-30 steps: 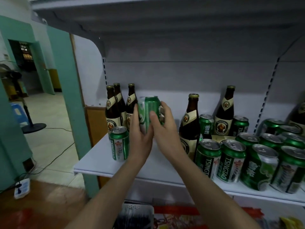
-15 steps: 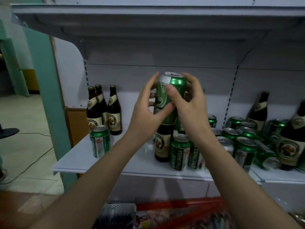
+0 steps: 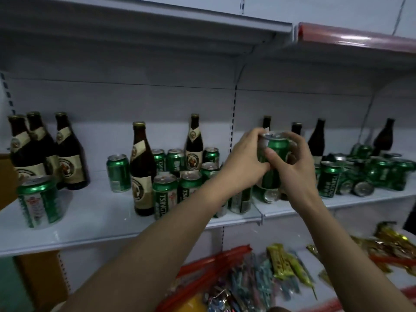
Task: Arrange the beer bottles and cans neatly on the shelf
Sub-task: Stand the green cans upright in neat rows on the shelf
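Both hands, left (image 3: 244, 157) and right (image 3: 290, 163), gripped one green can (image 3: 273, 163), raised before the shelf (image 3: 94, 212) above the jumbled cans (image 3: 369, 174). Best set upright, label forward, beside matching cans.

Small shop. White metal retail shelving (image 3: 90, 226) with slotted uprights and price-strip edges, one strip red (image 3: 351, 38) at upper right. Middle shelf stocked with brown beer bottles (image 3: 143, 170) and green Tsingtao cans (image 3: 164, 194), some toppled at far right. Lower shelf at near right holds packaged snacks (image 3: 281, 264) in bright wrappers.
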